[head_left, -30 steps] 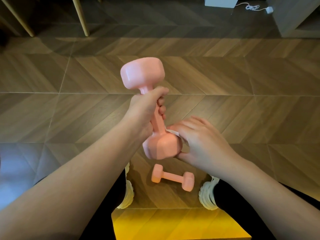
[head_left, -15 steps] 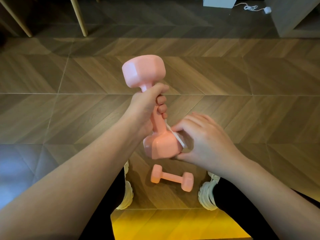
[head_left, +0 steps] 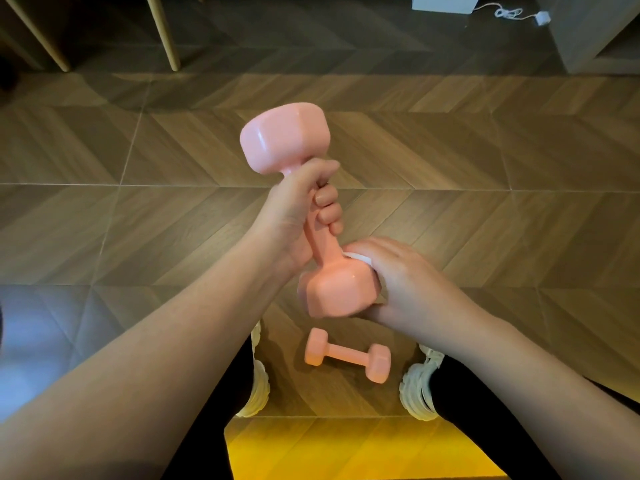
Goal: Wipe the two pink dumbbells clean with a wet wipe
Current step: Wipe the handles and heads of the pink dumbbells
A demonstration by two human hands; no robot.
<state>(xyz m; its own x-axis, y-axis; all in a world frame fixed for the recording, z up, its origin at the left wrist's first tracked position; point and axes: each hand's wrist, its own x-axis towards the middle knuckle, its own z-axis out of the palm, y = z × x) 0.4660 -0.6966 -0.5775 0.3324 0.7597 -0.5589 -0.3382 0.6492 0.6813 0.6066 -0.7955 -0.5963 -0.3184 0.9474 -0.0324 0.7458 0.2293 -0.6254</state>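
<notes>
While the left hand (head_left: 294,216) keeps the held dumbbell (head_left: 323,242) tilted in the air above the floor (head_left: 138,220), the right hand (head_left: 398,282) presses a wet wipe (head_left: 360,258) against its lower head. The step in hand looks to be the cleaning of this first weight, at its lower end.

The left grip is tight: fingers and thumb curl fully round the handle just under the upper head. The right grip is a cupped one, fingers curved over the wipe at the shoulder of the lower head, thumb underneath. The wipe shows only as a thin white edge between fingers and pink surface.

The second dumbbell (head_left: 346,356) lies on its side on the floor between the person's shoes (head_left: 259,386), well below both hands and touched by neither.

By my judgement most of the job remains. The next move calls for turning the weight in the left grip, or sliding the wipe round, to reach the head's other faces. The handle can be wiped only once the left grip shifts off it.
</notes>
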